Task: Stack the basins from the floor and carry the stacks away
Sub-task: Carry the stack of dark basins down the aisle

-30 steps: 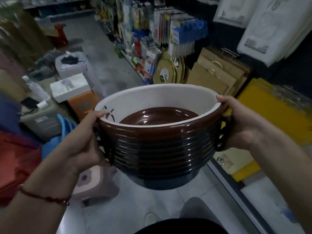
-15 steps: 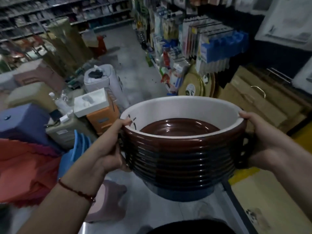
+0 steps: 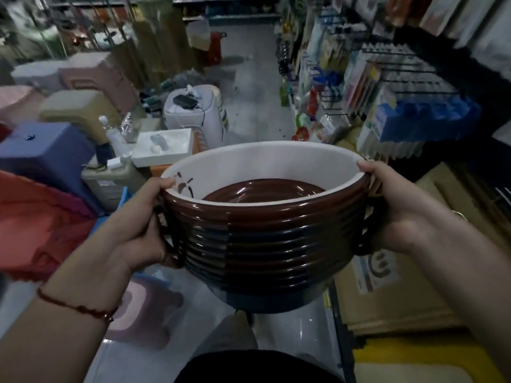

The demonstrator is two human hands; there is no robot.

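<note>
A shop aisle (image 3: 257, 87) is shown, bounded on the right by hanging racks of packaged goods (image 3: 387, 87) and on the left by piled plastic stools (image 3: 49, 158) and white boxes (image 3: 163, 146). A stack of basins (image 3: 262, 233), brown outside and white inside, is held off the floor at the middle of the view, between the two hands and directly in front of the body. The stack is upright, its rims level and its mouth upward, with the side handles lying on a left-to-right line. The left hand (image 3: 143, 228) is curled round the left handle, the thumb hooked over the top rim. The right hand (image 3: 392, 214) is curled round the right handle likewise, its thumb pressed on the rim. Both hands are equally near, so the load appears evenly shared. The carrying step is judged to be under way; the open aisle lies straight ahead. A red cord bracelet (image 3: 80, 308) is worn on the left wrist.
</note>
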